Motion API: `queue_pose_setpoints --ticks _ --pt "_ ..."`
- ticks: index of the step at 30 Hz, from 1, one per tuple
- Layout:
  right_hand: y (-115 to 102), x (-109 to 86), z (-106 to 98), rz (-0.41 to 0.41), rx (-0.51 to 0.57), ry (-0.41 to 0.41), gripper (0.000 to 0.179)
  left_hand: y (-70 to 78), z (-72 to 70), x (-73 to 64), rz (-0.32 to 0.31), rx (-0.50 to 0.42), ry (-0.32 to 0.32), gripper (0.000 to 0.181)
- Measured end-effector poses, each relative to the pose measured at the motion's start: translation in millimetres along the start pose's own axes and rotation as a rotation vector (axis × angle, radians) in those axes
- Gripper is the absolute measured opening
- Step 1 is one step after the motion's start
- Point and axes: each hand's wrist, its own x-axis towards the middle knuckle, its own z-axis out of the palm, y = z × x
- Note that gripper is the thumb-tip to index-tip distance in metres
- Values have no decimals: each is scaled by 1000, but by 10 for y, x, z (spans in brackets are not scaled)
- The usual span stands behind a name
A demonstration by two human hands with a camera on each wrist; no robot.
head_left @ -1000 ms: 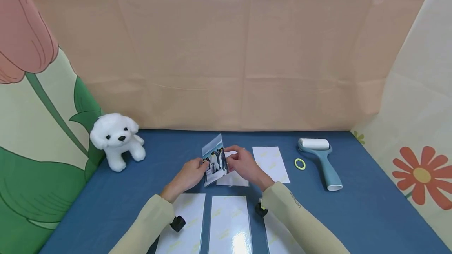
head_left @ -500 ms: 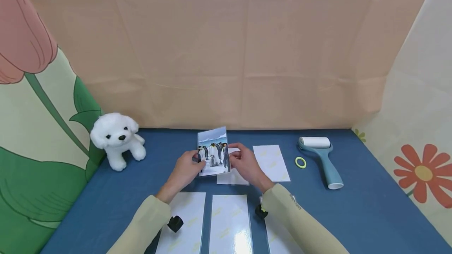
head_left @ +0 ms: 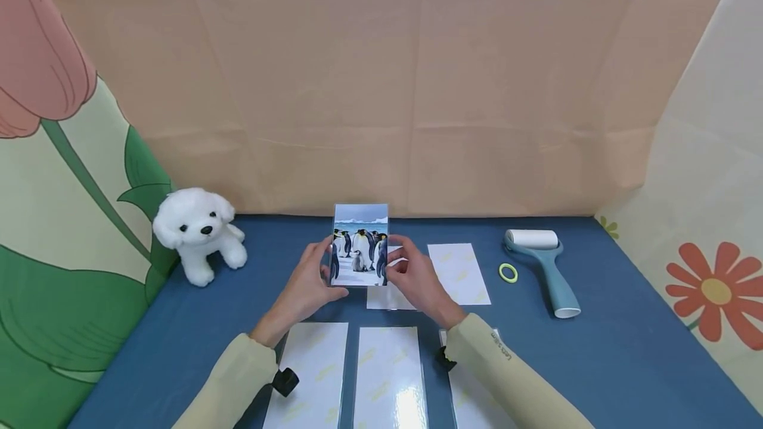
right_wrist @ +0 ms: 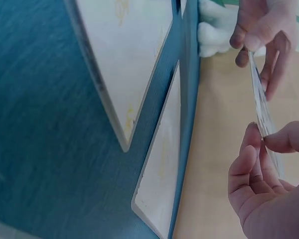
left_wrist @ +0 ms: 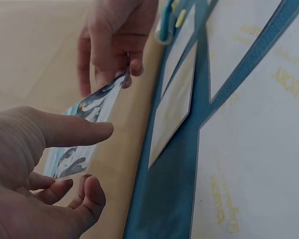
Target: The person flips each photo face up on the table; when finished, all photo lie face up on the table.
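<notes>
You are holding a glossy, rectangular penguin photo card upright above the blue cloth-covered table.
Your right hand is pinching its right edge; your left hand is bordering its left edge, its grip unclear.

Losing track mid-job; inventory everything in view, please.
Penguin photo: one, blue-white, between hands
Cards: five, white, three near, two beyond
Roller: one, blue and white, right
Ring: one, yellowish, beside roller
Plush dog: one, white, far left
Table: one, blue, below
Backdrop: one, beige, behind
Floral hangings: two, multicoloured, flanking
Wrist cameras: two, black, wrists
Sleeves: two, pale khaki, forearms
Left hand: one, at photo's left edge
Right hand: one, pinching photo's right edge
</notes>
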Motion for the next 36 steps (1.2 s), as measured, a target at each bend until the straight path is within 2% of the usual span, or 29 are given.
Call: queue_pose_setpoints --ticks 7,15,28,36 --pt "19 -31 -3 -20 13 -55 72 -31 -5 -10 36 -24 19 103" --pt "16 -54 31 -81 -93 -84 90 -82 -9 -38 107 8 46 105" --pt "33 -36 140 -150 -232 -101 99 -121 21 -63 95 128 78 100" --pt "26 -31 188 -110 -333 -109 94 -165 -15 -88 36 161 39 94"
